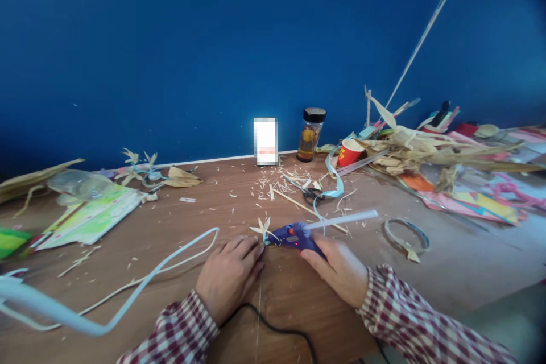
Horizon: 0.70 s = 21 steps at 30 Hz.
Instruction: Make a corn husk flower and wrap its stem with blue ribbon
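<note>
My right hand [336, 270] grips the glue gun [294, 235] mid-picture; hot drips could burn my left hand [228, 276], bunched by the flower [263, 227], pinch hidden.

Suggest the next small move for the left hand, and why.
I'd ease the left hand slightly away from the nozzle: its fingertips sit right by the tip of the glue gun in the right hand, at the base of the pale petalled piece. The gun's red light looks lit, so the tip may be hot.
</note>
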Motion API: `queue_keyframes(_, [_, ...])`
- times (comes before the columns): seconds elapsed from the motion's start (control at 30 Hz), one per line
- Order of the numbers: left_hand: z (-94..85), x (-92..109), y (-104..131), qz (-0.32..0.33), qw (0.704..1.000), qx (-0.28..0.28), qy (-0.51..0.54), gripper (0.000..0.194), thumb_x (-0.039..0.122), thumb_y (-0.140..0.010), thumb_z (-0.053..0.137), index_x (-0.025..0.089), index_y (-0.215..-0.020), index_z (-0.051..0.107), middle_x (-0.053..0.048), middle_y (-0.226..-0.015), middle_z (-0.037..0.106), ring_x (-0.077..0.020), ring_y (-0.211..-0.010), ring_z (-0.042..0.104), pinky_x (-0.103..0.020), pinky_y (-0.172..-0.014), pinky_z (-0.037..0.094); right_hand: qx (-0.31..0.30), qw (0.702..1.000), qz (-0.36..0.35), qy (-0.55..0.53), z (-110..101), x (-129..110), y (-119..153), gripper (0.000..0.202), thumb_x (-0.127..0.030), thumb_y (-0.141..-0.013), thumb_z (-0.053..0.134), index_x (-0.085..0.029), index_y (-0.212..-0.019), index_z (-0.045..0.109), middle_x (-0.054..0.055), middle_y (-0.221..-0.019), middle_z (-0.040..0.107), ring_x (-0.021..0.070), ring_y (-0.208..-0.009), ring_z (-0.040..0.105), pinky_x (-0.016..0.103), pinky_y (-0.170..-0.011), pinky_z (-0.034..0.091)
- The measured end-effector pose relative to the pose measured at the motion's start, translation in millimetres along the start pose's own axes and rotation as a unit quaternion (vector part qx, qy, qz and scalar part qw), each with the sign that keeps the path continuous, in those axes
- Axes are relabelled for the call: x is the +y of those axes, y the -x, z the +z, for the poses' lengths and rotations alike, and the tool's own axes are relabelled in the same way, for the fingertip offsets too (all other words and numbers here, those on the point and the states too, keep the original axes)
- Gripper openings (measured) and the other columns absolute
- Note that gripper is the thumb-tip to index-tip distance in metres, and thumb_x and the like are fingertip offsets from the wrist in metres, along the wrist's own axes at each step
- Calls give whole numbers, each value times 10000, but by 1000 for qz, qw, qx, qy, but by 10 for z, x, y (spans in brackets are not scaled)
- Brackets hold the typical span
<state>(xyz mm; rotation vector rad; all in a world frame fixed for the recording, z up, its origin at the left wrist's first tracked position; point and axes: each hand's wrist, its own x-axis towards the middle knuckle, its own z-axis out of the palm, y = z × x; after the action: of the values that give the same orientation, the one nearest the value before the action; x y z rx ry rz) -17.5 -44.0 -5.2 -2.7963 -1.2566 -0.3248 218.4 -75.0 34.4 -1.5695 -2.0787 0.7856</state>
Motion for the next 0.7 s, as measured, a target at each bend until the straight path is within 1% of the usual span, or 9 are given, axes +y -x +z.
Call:
queue_keyframes(0.27, [-2, 5, -8, -3, 1000, -5, 7, 302, 283, -843, 431, 237, -1119, 542, -38, -1139, 582, -198, -1047, 503, -347, -859, 438, 7, 1000, 2, 10, 32, 41, -10, 291, -397, -881, 361, -176, -965, 530, 71, -827, 627, 196, -766, 584, 293, -680, 427])
queue_keyframes(0.4, [-4, 10, -7, -6, 1000, -8, -6, 312, 294, -847, 423, 238, -1131, 538, -33, -1144, 584, -205, -1050, 503, -356, -855, 441, -5, 1000, 15, 24, 42, 51, -25, 311, -405, -885, 344, -174, -960, 538, 77, -837, 633, 197, -769, 591, 291, -676, 431])
queue_keyframes(0.6, [31, 6, 15, 7, 1000, 7, -17, 318, 302, -854, 408, 236, -1134, 546, -41, -1148, 591, -205, -1037, 523, -354, -838, 456, -3, 997, 23, 73, 22, 23, -41, 336, -416, -872, 373, -186, -1066, 524, 87, -864, 647, 220, -844, 607, 303, -708, 433])
queue_keyframes(0.7, [56, -5, 33, 14, 999, 25, -28, 318, 310, -852, 413, 234, -1123, 562, -43, -1153, 596, -215, -1030, 536, -360, -820, 469, -1, 995, 26, 95, 25, 21, -52, 348, -423, -870, 373, -191, -1082, 523, 85, -856, 654, 222, -834, 615, 301, -693, 434])
